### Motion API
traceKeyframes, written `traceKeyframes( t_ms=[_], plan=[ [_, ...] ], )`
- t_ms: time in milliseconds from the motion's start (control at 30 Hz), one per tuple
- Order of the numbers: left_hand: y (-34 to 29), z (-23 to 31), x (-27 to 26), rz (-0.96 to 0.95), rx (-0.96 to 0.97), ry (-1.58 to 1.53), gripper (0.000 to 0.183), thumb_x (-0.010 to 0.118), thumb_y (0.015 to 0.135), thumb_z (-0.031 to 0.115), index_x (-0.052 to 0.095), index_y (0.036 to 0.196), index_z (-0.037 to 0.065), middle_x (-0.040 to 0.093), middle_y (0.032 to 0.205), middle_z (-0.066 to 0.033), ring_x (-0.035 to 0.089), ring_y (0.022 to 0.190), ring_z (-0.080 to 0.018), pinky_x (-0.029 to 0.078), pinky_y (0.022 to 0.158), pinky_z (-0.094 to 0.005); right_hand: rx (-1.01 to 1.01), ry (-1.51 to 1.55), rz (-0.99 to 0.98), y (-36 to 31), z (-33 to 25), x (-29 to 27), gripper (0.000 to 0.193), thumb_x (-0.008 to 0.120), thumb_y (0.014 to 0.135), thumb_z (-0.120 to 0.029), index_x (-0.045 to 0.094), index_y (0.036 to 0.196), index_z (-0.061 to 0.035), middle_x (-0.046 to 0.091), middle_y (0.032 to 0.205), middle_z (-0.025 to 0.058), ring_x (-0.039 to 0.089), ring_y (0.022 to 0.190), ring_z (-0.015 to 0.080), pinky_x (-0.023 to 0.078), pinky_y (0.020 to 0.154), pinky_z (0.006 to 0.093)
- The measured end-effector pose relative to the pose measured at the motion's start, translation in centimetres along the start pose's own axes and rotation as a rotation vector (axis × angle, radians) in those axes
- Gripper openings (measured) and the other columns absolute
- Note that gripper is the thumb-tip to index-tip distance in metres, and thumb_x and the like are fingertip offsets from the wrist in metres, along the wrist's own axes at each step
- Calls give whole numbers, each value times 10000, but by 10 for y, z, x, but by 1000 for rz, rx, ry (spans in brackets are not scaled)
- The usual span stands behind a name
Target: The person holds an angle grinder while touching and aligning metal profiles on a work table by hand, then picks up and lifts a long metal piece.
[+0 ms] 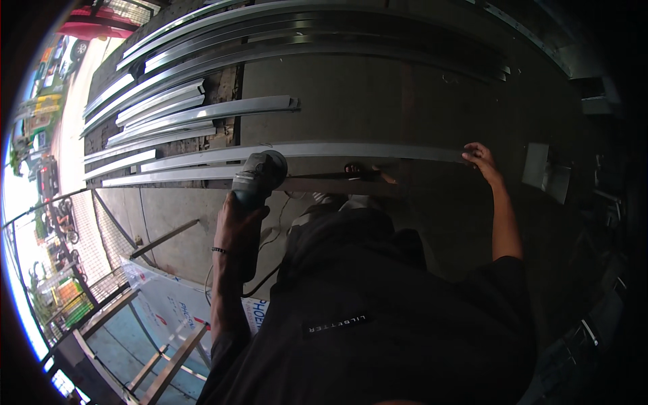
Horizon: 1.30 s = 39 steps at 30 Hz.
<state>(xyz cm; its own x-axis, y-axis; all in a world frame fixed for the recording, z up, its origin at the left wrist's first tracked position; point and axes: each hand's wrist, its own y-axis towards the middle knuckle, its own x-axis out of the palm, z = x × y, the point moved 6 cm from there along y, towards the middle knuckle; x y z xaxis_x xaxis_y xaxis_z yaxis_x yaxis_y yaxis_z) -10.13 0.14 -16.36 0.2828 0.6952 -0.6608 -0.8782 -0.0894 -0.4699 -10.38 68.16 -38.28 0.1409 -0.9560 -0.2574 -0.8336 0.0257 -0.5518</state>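
From afar I saw the left hand (236,217) wrapped around an angle grinder (250,187); the long metal profile (371,151) ran just beyond it to the right hand (482,161), which pinched its end.

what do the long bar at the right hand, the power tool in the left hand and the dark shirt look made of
Long bar: likely metal, smooth and grey, judging by its straight, crisp edges; coated or bare is unclear.
Power tool: probably a hard plastic body with a metal head, dull and worn-looking; dim light leaves this open.
Shirt: soft matte fabric, given its folds; fibre unclear.
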Motion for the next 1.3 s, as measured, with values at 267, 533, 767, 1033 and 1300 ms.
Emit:
traceKeyframes(
  t_ms=[267, 533, 767, 1033, 1300],
  plan=[
    [9, 0, 9, -1, -35, 49, 545, 844, 765, 197, 631, 1215, -24, 742, 1066, -170, 723, 999, -267, 570, 860, -406, 147, -96, -146, 0, -12, 1, 303, 838, 893, -289, 715, 1076, -82, 763, 898, 20, 696, 784, 90, 450, 633, 247],
    [4, 10, 28, 123, -158, 51, 555, 827, 754, 216, 643, 1217, -28, 748, 1049, -190, 737, 985, -287, 572, 870, -414, -78, 37, -183, 3, 6, 14, 260, 859, 881, -284, 724, 975, -82, 733, 776, 13, 684, 668, 76, 395, 523, 201],
    [14, 8, 26, 110, -217, 161, 623, 829, 732, 295, 644, 1222, -44, 740, 1071, -266, 736, 1053, -380, 572, 899, -461, -20, 254, -230, -3, -11, 31, 402, 872, 872, -314, 710, 1125, -48, 728, 736, 39, 690, 660, 91, 403, 528, 217],
    [20, 16, 32, 195, -175, 207, 550, 856, 730, 272, 698, 1183, 3, 759, 1058, -191, 744, 1029, -306, 567, 886, -429, -189, 253, -233, 5, 0, 30, 208, 833, 921, -205, 767, 1005, -26, 750, 784, 46, 698, 703, 113, 453, 598, 240],
    [41, -6, 33, 134, -217, 246, 703, 845, 753, 323, 540, 1248, -72, 707, 1130, -327, 687, 1126, -473, 553, 939, -514, -334, 161, -66, -1, 8, 29, 54, 762, 948, -21, 774, 980, 22, 757, 871, 58, 683, 796, 105, 539, 749, 284]
  ],
)
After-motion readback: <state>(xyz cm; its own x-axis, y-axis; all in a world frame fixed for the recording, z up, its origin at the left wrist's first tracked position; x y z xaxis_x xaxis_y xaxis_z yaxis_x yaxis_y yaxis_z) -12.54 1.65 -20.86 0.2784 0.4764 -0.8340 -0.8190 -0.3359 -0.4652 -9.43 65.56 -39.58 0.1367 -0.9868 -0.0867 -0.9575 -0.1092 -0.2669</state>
